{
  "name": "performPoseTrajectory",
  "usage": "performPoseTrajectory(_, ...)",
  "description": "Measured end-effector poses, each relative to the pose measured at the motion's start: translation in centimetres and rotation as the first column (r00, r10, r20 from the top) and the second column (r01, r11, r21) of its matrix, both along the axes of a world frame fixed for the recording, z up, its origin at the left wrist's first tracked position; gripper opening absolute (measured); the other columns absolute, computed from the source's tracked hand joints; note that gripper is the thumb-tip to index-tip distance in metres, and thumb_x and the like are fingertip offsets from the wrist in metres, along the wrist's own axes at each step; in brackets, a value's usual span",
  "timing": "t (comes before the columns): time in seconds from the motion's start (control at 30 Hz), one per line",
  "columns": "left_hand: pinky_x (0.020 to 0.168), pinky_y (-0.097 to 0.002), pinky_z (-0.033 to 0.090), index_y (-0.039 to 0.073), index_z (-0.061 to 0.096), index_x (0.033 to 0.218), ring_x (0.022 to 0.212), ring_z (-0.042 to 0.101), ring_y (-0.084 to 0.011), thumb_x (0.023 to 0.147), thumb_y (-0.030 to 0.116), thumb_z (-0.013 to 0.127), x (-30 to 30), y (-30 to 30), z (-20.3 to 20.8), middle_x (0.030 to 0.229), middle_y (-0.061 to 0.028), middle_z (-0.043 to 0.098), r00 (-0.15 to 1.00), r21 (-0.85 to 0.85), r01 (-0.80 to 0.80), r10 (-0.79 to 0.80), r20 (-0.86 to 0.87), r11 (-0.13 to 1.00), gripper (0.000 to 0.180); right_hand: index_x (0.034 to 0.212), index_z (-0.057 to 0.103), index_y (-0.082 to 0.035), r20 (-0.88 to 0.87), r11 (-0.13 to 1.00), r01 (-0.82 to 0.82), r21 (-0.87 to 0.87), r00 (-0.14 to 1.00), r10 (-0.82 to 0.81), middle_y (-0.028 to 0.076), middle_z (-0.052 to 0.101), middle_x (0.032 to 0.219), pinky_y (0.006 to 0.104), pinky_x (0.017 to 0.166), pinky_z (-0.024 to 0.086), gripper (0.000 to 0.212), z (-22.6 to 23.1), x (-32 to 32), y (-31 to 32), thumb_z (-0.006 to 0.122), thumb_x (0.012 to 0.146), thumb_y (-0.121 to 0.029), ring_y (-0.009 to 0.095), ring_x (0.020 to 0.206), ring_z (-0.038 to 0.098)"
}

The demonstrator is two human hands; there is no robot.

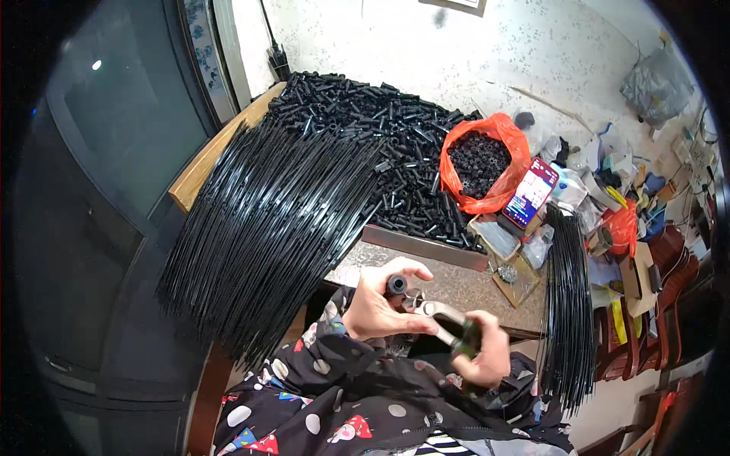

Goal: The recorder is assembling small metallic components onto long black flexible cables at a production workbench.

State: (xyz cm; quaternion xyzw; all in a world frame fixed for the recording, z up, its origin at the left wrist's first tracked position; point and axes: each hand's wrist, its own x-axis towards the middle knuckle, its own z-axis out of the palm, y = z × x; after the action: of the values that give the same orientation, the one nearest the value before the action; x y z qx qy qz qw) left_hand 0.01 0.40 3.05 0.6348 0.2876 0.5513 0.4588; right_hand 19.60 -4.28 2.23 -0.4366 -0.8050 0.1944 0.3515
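Dark patterned jacket (304, 399), six o'clock; black tube (396, 285), five o'clock from centre, within the grip of the left hand (371, 308), probably light, stiff, slick, best held round its barrel; right hand (490, 353), four o'clock, clasping pliers (436, 309).

Two hands (370, 308) (490, 353), one tool (436, 309), one held tube (396, 286), one phone (532, 191). Two bundles of rods (266, 228) (566, 311) and one heap of tubes (357, 106), the pieces too many to count. Two red bags (481, 205) (623, 228), apparently, the right one partly hidden.
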Motion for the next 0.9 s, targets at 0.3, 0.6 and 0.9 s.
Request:
performPoseTrajectory(0.3, 0.04, -0.0153, 0.023, 0.0, 0.05, 0.078, 0.045, 0.031, -0.0007, 0.047, 0.011, 0.071, 1.7, -1.0, 1.3, 0.049, 0.0062, 0.037, 0.989, 0.013, -0.149, 0.149, 0.009, 0.989, 0.039, 0.113, 0.027, -0.002, -0.51, 0.417, -0.55, -0.724, 0.833, 0.213, 0.008, 0.049, 0.088, 0.0216, 0.06, 0.037, 0.04, -0.6, 0.0, -0.9, 0.039, 0.075, -0.003, 0.014, 0.076, 0.05)
performPoseTrajectory(0.6, 0.036, -0.0137, 0.025, 0.001, 0.05, 0.071, 0.041, 0.032, 0.0012, 0.056, 0.009, 0.064, 2.2, -0.9, 1.0, 0.046, 0.006, 0.04, 0.984, -0.012, -0.176, 0.176, -0.016, 0.984, 0.022, 0.116, 0.022, -0.003, -0.629, 0.217, -0.625, -0.75, 0.775, 0.056, 0.008, 0.049, 0.074, 0.021, 0.055, 0.037, 0.042, 0.5, 0.0, -1.1, 0.038, 0.077, -0.011, 0.011, 0.058, 0.046)
performPoseTrajectory(0.9, 0.044, -0.014, 0.031, -0.002, 0.051, 0.077, 0.048, 0.039, -0.0018, 0.06, 0.0, 0.057, 3.3, -1.5, 0.1, 0.056, 0.0036, 0.046, 0.957, -0.177, -0.273, 0.285, 0.046, 0.945, 0.018, 0.084, 0.042, -0.005, -0.609, 0.447, -0.505, -0.739, 0.784, -0.121, -0.002, 0.041, 0.054, 0.0172, 0.039, 0.031, 0.015, -2.6, -3.3, -3.0, 0.047, 0.075, -0.015, 0.004, 0.044, 0.038)
